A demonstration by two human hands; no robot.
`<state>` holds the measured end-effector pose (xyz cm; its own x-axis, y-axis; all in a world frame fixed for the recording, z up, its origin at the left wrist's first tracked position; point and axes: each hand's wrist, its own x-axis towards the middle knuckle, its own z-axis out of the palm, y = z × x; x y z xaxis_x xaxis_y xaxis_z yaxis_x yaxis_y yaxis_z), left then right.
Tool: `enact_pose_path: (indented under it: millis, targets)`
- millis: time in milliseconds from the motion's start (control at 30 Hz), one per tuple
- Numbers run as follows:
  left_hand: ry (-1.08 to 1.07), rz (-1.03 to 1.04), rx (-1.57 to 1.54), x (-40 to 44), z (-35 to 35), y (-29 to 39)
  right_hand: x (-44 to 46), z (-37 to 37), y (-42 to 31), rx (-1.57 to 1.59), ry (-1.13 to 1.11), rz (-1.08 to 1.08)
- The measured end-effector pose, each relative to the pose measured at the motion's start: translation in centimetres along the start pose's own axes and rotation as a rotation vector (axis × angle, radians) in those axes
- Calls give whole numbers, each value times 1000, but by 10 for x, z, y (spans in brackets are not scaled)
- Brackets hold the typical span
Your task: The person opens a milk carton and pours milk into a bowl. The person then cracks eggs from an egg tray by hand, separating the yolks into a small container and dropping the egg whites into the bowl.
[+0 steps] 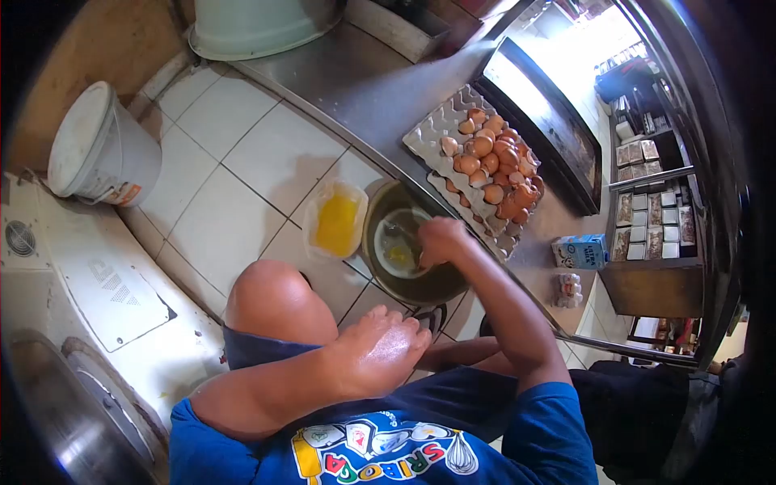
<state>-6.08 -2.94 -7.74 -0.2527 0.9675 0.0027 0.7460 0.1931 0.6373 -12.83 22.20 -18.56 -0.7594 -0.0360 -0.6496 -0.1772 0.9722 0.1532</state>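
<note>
My right hand [443,241] reaches over a wide round tub [376,279], its fingers closed at the rim of a clear bowl [390,271] inside it. Some yellow egg [398,255] shows in that bowl. In front of my knees, my left hand [384,347] is curled with its back up; its fingertips are hidden, so I cannot tell whether it holds anything. Left of the tub stands a translucent plastic container [311,230] with yellow liquid [338,222]. Brown eggs and shells [493,162] are heaped on grey cardboard egg trays [424,133] beyond the tub.
A lidded white bucket [121,162] stands on the tiled floor [234,202] at left. The metal counter [364,105] edge runs close past the tub. A dark baking tray [546,113], a blue milk carton [580,251] and a small clear pack [568,290] lie to the right.
</note>
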Motion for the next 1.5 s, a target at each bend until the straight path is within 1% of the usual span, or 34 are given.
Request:
enact_pose_path:
  millis: [33, 67, 133, 167, 233, 267, 300, 367, 433, 500, 567, 600, 667, 700, 767, 800, 867, 1000, 1033, 1167, 1200, 1267, 1333, 1400, 1433, 1500]
  targets:
    - [2, -4, 2, 0, -2, -2, -6, -13, 10, 33, 28, 33]
    - [-2, -2, 6, -1, -5, -2, -19, -38, 23, 205, 166, 93]
    - [-23, 7, 7, -2, -10, -2, -30, -72, 60, 451, 388, 159]
    - [-36, 13, 12, -3, -10, -1, -35, -87, 70, 390, 490, 189]
    - [-34, 16, 11, -6, -8, 2, -23, -103, 101, 671, 579, 232]
    - [-16, 23, 17, -6, -8, 3, -25, -101, 101, 678, 579, 235]
    - [7, 29, 24, -5, -9, 2, -33, -109, 88, 654, 780, 296]
    - [33, 32, 23, -4, -8, 0, -31, -99, 68, 793, 1003, 296]
    - [-71, -15, 36, -2, -10, 3, -4, -48, 44, 777, 1209, 226]
    - [-186, -61, 55, -2, -12, 5, 28, 19, 11, 741, 860, 429]
    - [-168, -47, 49, -4, -13, 6, 73, 121, 10, 962, 702, 418]
    - [-136, -33, 40, -5, -14, 6, 88, 153, 5, 753, 601, 666]
    - [-54, -12, 32, -5, -16, 3, 118, 245, 15, 746, 482, 599]
    - [-54, -19, 33, -5, -17, 1, 105, 240, 4, 867, 512, 577]
    - [-71, -33, 49, -4, -19, -3, 102, 241, -5, 988, 539, 546]
    - [-79, -40, 57, -3, -20, -5, 116, 257, -3, 949, 506, 645]
    - [-87, -52, 68, 1, -19, -7, 132, 276, 0, 910, 474, 735]
    - [-250, -94, 64, 7, -18, -10, 149, 292, -3, 890, 561, 670]
    - [-246, -97, 74, 9, -19, -12, 159, 296, -1, 893, 571, 664]
    - [-137, -89, 39, 12, -22, -14, 181, 314, 1, 418, 582, 557]
    - [-141, -75, 41, 13, -23, -14, 158, 271, -10, 651, 531, 702]
    - [-139, -45, 7, 17, -23, -14, 125, 189, -31, 885, 487, 870]
    - [-147, -8, -41, 20, -20, -10, 113, 171, -36, 966, 815, 548]
    - [-167, 21, -34, 24, -17, -6, 93, 122, -46, 1153, 1006, 570]
    - [-178, 25, -23, 26, -16, -5, 78, 96, -40, 1148, 1022, 594]
    - [-201, 31, 7, 27, -17, -2, 48, 41, -22, 1098, 1389, 364]
